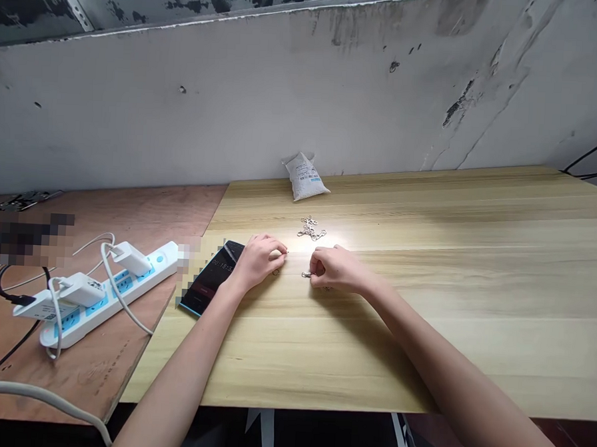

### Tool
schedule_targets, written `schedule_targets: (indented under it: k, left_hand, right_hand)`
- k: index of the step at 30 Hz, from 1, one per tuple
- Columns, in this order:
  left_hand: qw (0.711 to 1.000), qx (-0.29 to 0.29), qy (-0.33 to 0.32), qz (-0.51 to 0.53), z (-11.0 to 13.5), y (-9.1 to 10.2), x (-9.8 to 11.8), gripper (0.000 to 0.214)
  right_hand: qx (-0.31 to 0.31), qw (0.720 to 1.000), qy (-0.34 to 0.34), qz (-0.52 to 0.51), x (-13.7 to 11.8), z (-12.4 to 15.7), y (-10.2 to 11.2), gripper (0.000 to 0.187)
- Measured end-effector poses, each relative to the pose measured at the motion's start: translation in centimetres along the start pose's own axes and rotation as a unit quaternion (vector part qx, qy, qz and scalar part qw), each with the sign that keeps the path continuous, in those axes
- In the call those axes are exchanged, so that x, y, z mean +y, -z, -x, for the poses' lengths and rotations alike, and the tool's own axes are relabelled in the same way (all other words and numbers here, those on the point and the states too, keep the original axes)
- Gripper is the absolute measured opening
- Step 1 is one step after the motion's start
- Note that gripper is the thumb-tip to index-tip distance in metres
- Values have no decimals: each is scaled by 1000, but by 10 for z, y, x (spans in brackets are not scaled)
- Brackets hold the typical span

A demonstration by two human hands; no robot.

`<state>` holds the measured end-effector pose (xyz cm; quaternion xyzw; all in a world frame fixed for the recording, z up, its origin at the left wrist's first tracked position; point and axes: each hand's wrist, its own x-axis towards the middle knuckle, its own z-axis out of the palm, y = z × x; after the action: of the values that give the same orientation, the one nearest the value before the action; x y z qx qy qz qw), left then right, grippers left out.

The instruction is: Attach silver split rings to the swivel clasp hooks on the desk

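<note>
My left hand [262, 258] rests over the wooden table beside a phone [208, 279], its thumb and forefinger pinched at a tiny thing too small to name. Just under those fingers lies a small metal ring [276, 272]. To the right, my right hand [333, 267] is closed, and a small silvery metal clasp [306, 274] sticks out from its fingertips. A bit of metal shows beneath that hand, mostly hidden. Beyond both hands is a loose pile of small metal rings or clasps [311, 229].
A white plastic packet [305, 177] with a label leans near the wall. On the lower reddish board at left, a white power strip [119, 294] carries plugged-in chargers and cables. The table's front edge [319, 409] runs below my forearms.
</note>
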<state>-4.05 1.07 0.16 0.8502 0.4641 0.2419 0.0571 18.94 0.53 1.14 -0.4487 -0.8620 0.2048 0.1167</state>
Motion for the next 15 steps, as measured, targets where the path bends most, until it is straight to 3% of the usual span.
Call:
schedule_targets:
  k: [5, 8, 15]
  left_hand:
    - [999, -8, -26, -23, 0, -4, -1, 9]
    - [999, -14, -26, -42, 0, -4, 1, 10]
    - [998, -5, -22, -60, 1, -2, 6, 7]
  right_hand:
    - [27, 997, 6, 74, -2, 2, 0, 11]
    - [12, 992, -4, 123, -7, 2, 1, 6]
    - [-5, 997, 18, 75, -9, 3, 1, 4]
